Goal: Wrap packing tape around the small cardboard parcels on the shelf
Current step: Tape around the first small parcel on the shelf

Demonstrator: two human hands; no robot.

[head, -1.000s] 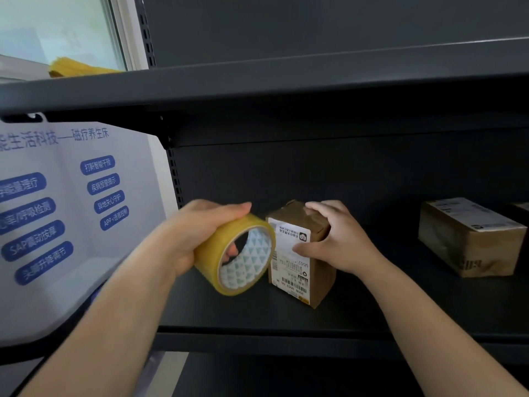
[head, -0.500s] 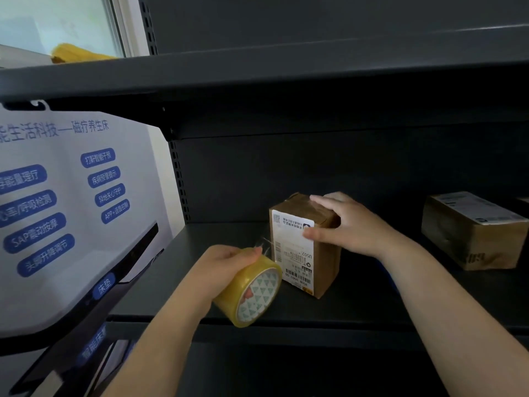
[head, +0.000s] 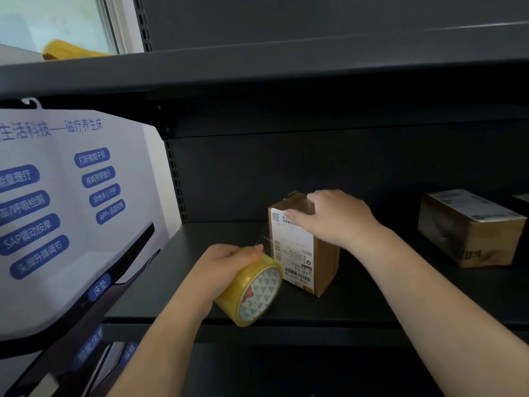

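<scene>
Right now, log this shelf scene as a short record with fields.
left hand: left hand grips the tape roll, low beside the parcel
right hand: right hand rests on top of the upright parcel, thumb on its label
tape: a clear strip runs from roll to parcel
other parcel: second parcel lies farther right on the shelf
left of shelf: printed board

A small brown cardboard parcel [head: 310,247] stands upright on end on the dark shelf [head: 171,270], its white shipping label with barcode facing front-left. At its 8 o'clock, just beside its lower corner, a roll of yellowish packing tape [head: 252,287] is tilted, its patterned core showing, a clear strip stretched up to the parcel's left edge. Well apart at 3 o'clock, a second labelled parcel [head: 469,227] lies flat.
</scene>
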